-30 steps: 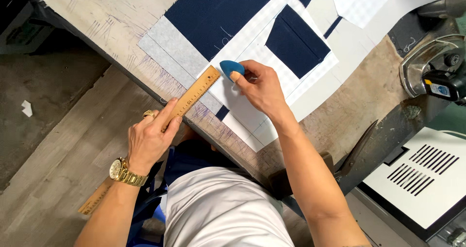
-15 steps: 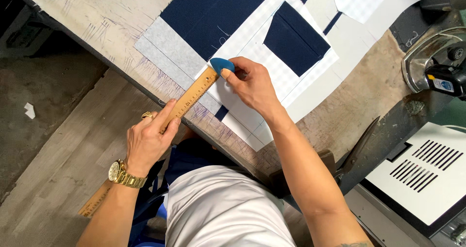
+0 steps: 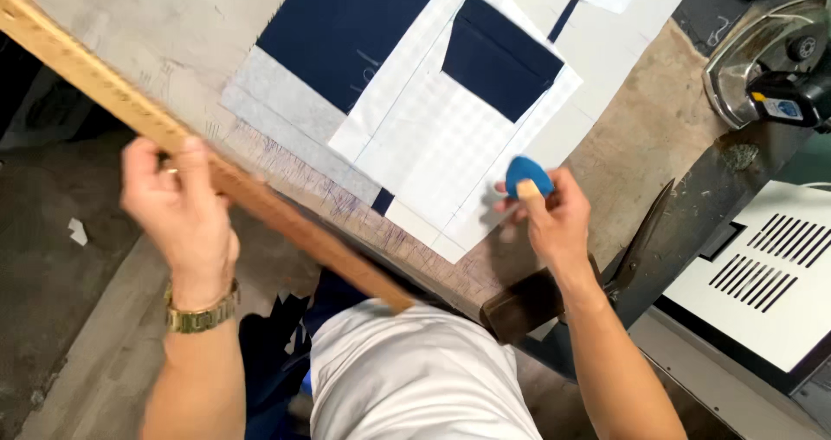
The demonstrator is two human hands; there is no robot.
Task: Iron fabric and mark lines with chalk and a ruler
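My left hand (image 3: 177, 202) grips a long wooden ruler (image 3: 286, 228), lifted off the table and slanting from upper left to lower right in front of the table's near edge. My right hand (image 3: 554, 219) holds a blue piece of tailor's chalk (image 3: 528, 174) just over the right edge of a white checked fabric piece (image 3: 441, 159). A small navy pocket piece (image 3: 502, 59) lies on that white piece. A larger navy cloth panel (image 3: 346, 29) lies to the left on grey interfacing (image 3: 277, 102). A gold watch sits on my left wrist.
The worn worktable (image 3: 640, 137) carries black shears (image 3: 636, 245) at its near right edge and a round electric cutting machine (image 3: 766, 64) at far right. A white vented panel (image 3: 766, 276) stands to the right. More white pattern pieces (image 3: 606, 25) lie at the back.
The ruler has come off the fabric and swung out to the left in my left hand. My right hand with the chalk has shifted right, off the ruler's end, to the white piece's edge.
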